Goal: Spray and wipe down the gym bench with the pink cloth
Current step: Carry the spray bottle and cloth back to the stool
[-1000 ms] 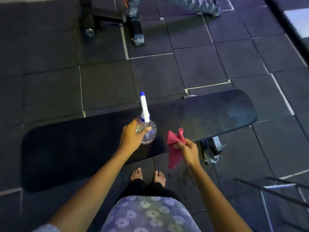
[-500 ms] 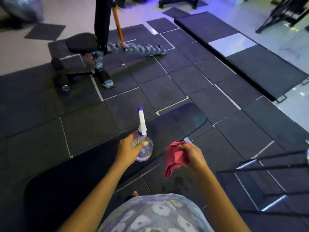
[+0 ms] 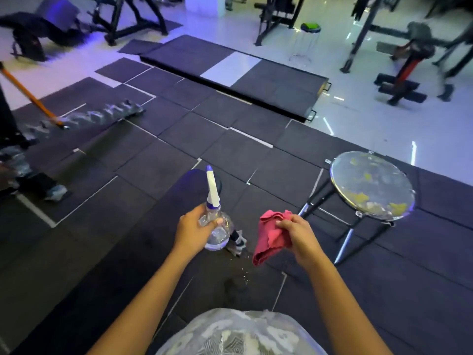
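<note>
My left hand [image 3: 194, 230] grips a clear spray bottle [image 3: 216, 226] with a white and blue nozzle that points up and away. To its right, my right hand [image 3: 298, 237] holds the bunched pink cloth [image 3: 270, 235], which hangs down from my fingers. The black gym bench [image 3: 122, 242] runs diagonally from the lower left up to its rounded end behind the bottle's nozzle. Both hands hover over the bench's right edge and the floor beside it.
A round metal stool [image 3: 372, 185] with a worn top stands to the right on thin legs. Another bench frame [image 3: 30, 155] with an orange bar sits at the far left. A low black platform [image 3: 230, 73] and gym machines lie beyond.
My view has swung up and to the right, so the bench now sits at the lower left and the stool has come into view. Both hands keep the bottle and cloth.
</note>
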Motion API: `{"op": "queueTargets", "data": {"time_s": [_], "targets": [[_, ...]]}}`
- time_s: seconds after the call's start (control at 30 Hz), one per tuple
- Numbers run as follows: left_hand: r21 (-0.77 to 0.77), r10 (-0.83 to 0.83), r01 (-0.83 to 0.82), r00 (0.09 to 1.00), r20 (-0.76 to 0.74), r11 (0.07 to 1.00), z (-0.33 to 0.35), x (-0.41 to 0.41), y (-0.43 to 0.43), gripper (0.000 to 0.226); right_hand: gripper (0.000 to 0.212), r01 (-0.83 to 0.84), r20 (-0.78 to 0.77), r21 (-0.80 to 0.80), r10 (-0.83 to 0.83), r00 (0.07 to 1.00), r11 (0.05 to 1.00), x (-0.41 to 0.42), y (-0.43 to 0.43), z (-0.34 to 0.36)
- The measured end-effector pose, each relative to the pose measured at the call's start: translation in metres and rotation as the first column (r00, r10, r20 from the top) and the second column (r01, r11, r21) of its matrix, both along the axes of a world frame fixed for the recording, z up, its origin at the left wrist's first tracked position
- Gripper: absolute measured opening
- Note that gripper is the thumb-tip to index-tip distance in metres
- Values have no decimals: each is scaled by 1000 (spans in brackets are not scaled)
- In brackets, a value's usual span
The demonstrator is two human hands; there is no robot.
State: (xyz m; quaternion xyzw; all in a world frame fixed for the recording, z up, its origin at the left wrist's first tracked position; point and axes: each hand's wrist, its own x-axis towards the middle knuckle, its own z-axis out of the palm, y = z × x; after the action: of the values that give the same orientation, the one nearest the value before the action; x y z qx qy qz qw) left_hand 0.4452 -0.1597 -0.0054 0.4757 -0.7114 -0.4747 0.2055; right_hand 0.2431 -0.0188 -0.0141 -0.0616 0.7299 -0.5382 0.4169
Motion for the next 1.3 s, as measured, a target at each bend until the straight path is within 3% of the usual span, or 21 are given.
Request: {"op": "queueTargets", "data": {"time_s": [0.3, 0.5, 0.63, 0.77, 0.83, 0.9, 0.97, 1.03, 1.17, 1.23, 1.3], "targets": [[35, -228, 231, 972, -62, 972, 4, -198, 55, 27, 17, 237, 75, 51, -241, 968, 970, -150, 116, 7], [60, -398, 402, 915, -67, 914, 4, -301, 69, 33, 20, 346, 75, 80, -352, 933, 935, -220, 148, 2], [62, -507, 509, 861, -41, 858, -2, -376, 63, 38, 22, 340, -54, 128, -336, 940, 932, -277, 149, 5], [10, -569, 571, 819, -73, 821, -9, -453, 48, 30, 17, 378, -286, 141, -328, 900, 915, -358, 143, 16], [25, -582, 584, 811, -61, 811, -11, -490, 38, 32, 13, 363, -438, 181, -255, 862, 914, -397, 137, 22], [25, -591, 592, 805, -39, 805, -16, -524, 30, 39, 19, 288, -621, 279, -56, 782, 916, -426, 125, 23], [13, -608, 608, 794, -18, 794, -24, -551, 24, 42, 20, 197, -694, 407, 161, 702, 892, -438, 111, 12], [9, -629, 630, 776, 37, 777, -33, -570, 22, 45, 20, 114, -649, 585, 380, 659, 803, -438, 103, -15], [17, -657, 658, 749, 89, 752, -55, -582, 22, 45, 29, -114, -363, 831, 686, 630, 544, -421, 114, -59], [18, -652, 653, 754, 75, 757, -62, -581, 22, 47, 32, -81, -385, 839, 692, 611, 538, -419, 118, -70], [15, -644, 645, 762, 61, 764, -66, -581, 24, 49, 40, -11, -481, 784, 618, 621, 621, -422, 115, -75]]}}
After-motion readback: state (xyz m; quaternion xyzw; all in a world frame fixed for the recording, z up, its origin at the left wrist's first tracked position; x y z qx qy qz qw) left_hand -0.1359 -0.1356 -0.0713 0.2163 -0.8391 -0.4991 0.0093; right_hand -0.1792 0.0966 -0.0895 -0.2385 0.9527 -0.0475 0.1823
